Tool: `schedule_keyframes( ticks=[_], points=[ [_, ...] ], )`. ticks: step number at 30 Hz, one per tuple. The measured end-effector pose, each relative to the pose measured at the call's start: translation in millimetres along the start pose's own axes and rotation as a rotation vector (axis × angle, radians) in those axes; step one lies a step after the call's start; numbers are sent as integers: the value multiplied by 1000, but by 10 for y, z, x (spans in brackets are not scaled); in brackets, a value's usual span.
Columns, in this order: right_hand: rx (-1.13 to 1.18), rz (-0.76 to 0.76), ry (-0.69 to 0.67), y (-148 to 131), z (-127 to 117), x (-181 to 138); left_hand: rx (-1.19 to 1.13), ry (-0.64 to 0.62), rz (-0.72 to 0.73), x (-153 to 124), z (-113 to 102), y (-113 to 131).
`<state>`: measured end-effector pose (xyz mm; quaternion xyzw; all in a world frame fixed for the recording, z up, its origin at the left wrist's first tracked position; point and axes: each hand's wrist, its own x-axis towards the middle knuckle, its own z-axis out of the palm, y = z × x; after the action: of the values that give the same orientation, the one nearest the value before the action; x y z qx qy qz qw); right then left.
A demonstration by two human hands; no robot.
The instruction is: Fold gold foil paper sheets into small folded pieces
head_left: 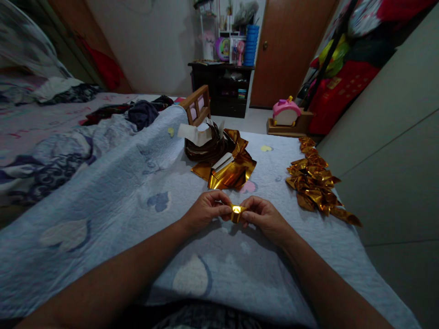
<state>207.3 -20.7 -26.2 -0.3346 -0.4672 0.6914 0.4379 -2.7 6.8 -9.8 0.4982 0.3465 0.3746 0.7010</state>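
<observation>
Your left hand [208, 208] and right hand [264, 215] are pinched nearly closed, thumbs and fingertips gripping opposite ends of a small folded gold foil piece [236, 211], held between them just over the blue quilt [137, 233]. It looks shaped already, though you may not be finished with it. A little farther off to your right, a heap of folded gold pieces [313, 185] seems to be work done; ahead, loose gold sheets [226, 178] and a thick dark-brown stack of paper [200, 153] appear unfolded, so plenty seems left. Beyond, you can't read any markings on the red bag [343, 100] or the items on the dark cabinet [222, 68].
</observation>
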Motion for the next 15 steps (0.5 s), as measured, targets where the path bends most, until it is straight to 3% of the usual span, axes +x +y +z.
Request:
schedule_keyframes(
  ticks=[6, 15],
  points=[
    [10, -9, 24, 0, 16, 3, 29, 40, 32, 5, 13, -17],
    [-24, -4, 29, -20, 27, 8, 72, -16, 42, 4, 25, -10]
  ],
)
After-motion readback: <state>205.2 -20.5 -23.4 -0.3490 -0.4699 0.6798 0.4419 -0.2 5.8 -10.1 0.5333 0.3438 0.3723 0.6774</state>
